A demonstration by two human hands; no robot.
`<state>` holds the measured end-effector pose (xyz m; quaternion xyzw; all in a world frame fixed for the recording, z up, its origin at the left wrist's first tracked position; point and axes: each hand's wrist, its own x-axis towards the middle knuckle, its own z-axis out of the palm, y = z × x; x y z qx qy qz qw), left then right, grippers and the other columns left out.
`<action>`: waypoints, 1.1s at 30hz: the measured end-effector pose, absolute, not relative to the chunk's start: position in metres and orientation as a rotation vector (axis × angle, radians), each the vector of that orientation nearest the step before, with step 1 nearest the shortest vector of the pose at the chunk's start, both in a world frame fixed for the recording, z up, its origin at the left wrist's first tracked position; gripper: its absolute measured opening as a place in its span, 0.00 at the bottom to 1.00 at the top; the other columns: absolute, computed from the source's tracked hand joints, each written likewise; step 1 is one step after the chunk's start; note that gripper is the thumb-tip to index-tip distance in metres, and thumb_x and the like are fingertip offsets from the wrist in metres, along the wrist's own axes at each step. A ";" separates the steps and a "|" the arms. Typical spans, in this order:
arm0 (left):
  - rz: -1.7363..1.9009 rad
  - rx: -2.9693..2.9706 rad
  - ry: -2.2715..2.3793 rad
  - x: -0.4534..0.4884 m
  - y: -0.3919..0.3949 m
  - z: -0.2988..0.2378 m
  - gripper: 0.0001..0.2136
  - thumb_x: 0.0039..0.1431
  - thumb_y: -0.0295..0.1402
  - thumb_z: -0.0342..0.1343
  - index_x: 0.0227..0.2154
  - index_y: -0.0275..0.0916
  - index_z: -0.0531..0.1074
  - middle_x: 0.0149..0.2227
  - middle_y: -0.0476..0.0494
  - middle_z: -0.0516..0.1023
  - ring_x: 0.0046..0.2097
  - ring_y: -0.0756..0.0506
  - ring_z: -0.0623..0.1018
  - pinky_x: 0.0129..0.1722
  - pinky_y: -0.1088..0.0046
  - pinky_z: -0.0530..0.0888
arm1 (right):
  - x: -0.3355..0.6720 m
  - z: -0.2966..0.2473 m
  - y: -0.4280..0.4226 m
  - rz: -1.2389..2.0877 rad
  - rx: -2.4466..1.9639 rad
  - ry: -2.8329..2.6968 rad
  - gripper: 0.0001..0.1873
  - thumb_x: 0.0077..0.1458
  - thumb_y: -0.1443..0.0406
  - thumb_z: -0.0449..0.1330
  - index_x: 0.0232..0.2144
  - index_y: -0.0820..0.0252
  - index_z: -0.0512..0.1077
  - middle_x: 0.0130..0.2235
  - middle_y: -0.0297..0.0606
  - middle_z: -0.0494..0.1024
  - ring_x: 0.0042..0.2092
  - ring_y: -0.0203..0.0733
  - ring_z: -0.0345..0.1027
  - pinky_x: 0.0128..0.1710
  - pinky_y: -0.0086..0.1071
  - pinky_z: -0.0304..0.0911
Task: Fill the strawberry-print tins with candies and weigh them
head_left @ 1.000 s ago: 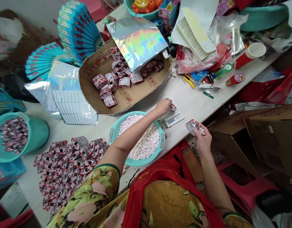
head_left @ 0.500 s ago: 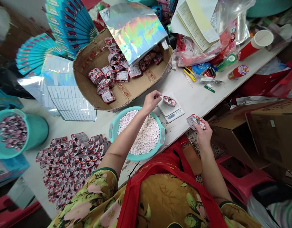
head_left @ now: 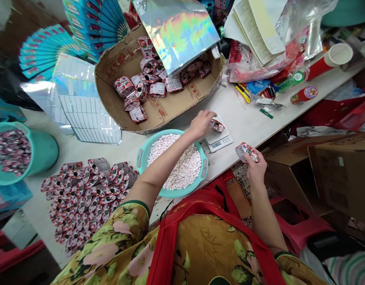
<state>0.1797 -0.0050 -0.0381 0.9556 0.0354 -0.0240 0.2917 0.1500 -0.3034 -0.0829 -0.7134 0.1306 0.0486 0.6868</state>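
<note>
On a small white digital scale [head_left: 220, 142] lies a red-and-white printed candy packet [head_left: 218, 126] with a round dark hole in its face. My left hand [head_left: 201, 125] is right at the packet's left side, fingers curled and drawn together; whatever they hold, if anything, is hidden. In my right hand [head_left: 256, 166], off the table's front edge, a similar packet [head_left: 246, 152] is gripped between thumb and fingers. Below my left forearm stands a turquoise basin [head_left: 140, 158] full of small pale pink-white candies [head_left: 182, 172].
A cardboard box [head_left: 170, 114] with several packets stands behind the basin. Many packets [head_left: 84, 198] are massed at left, beside a turquoise bucket [head_left: 47, 152]. Holographic sheets [head_left: 87, 111], a yellow cutter [head_left: 243, 93] and a red cup [head_left: 322, 65] lie around. Cartons [head_left: 343, 170] stand at right.
My left hand has moved right, from beside the scale to the packet lying on it. My right hand keeps its packet in nearly the same place. The view has shifted slightly.
</note>
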 end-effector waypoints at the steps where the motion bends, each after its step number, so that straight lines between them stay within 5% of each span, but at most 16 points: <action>1: -0.111 2.601 -0.003 0.186 -0.012 -0.042 0.22 0.58 0.26 0.57 0.56 0.42 0.70 0.61 0.36 0.69 0.60 0.35 0.67 0.54 0.58 0.66 | 0.152 -0.082 -0.302 0.112 -1.592 0.296 0.29 0.38 0.61 0.74 0.45 0.63 0.77 0.42 0.39 0.82 0.43 0.43 0.76 0.50 0.40 0.71; 7: -0.247 2.566 0.046 0.199 -0.037 -0.058 0.12 0.66 0.26 0.48 0.50 0.37 0.72 0.53 0.31 0.73 0.56 0.35 0.70 0.53 0.58 0.66 | 0.168 -0.074 -0.280 0.147 -1.604 0.262 0.31 0.35 0.60 0.75 0.44 0.62 0.78 0.42 0.39 0.82 0.42 0.44 0.77 0.51 0.44 0.72; 12: 0.146 2.305 0.447 0.112 0.009 -0.005 0.16 0.60 0.36 0.62 0.49 0.42 0.71 0.50 0.37 0.77 0.50 0.38 0.75 0.47 0.65 0.69 | 0.193 -0.082 -0.251 0.122 -1.632 0.145 0.33 0.34 0.59 0.76 0.45 0.62 0.78 0.41 0.38 0.81 0.42 0.44 0.77 0.55 0.48 0.70; 16: 0.280 2.148 1.212 -0.018 0.069 0.033 0.19 0.58 0.46 0.63 0.48 0.43 0.71 0.42 0.38 0.80 0.41 0.38 0.78 0.41 0.65 0.70 | 0.213 -0.094 -0.211 0.208 -1.685 -0.055 0.35 0.32 0.58 0.76 0.46 0.63 0.78 0.43 0.41 0.80 0.44 0.47 0.76 0.55 0.52 0.69; 20: -0.029 2.094 1.979 -0.102 0.137 0.001 0.23 0.62 0.44 0.57 0.55 0.38 0.65 0.46 0.28 0.79 0.49 0.29 0.78 0.47 0.55 0.71 | 0.225 -0.101 -0.180 0.304 -1.788 -0.197 0.35 0.34 0.55 0.75 0.46 0.65 0.77 0.44 0.43 0.81 0.45 0.47 0.74 0.54 0.49 0.69; 26: -0.313 2.124 1.867 -0.109 0.177 -0.075 0.19 0.62 0.39 0.55 0.52 0.34 0.68 0.56 0.23 0.73 0.57 0.29 0.74 0.53 0.53 0.71 | 0.241 -0.117 -0.178 0.401 -1.849 -0.327 0.39 0.38 0.52 0.73 0.51 0.64 0.73 0.49 0.45 0.78 0.50 0.47 0.73 0.57 0.46 0.67; 30: 0.055 2.291 1.808 -0.101 0.144 -0.064 0.17 0.64 0.34 0.53 0.53 0.33 0.70 0.56 0.25 0.72 0.60 0.31 0.70 0.58 0.53 0.67 | 0.235 -0.116 -0.192 0.282 -1.882 -0.291 0.46 0.38 0.52 0.73 0.58 0.61 0.67 0.59 0.48 0.70 0.59 0.51 0.68 0.58 0.48 0.67; 33: -0.041 2.381 1.307 -0.080 0.093 -0.055 0.11 0.66 0.29 0.50 0.46 0.36 0.75 0.50 0.33 0.76 0.54 0.37 0.74 0.56 0.60 0.70 | 0.222 -0.111 -0.205 0.042 -1.943 -0.210 0.37 0.48 0.50 0.68 0.56 0.60 0.68 0.60 0.50 0.69 0.59 0.52 0.68 0.56 0.50 0.69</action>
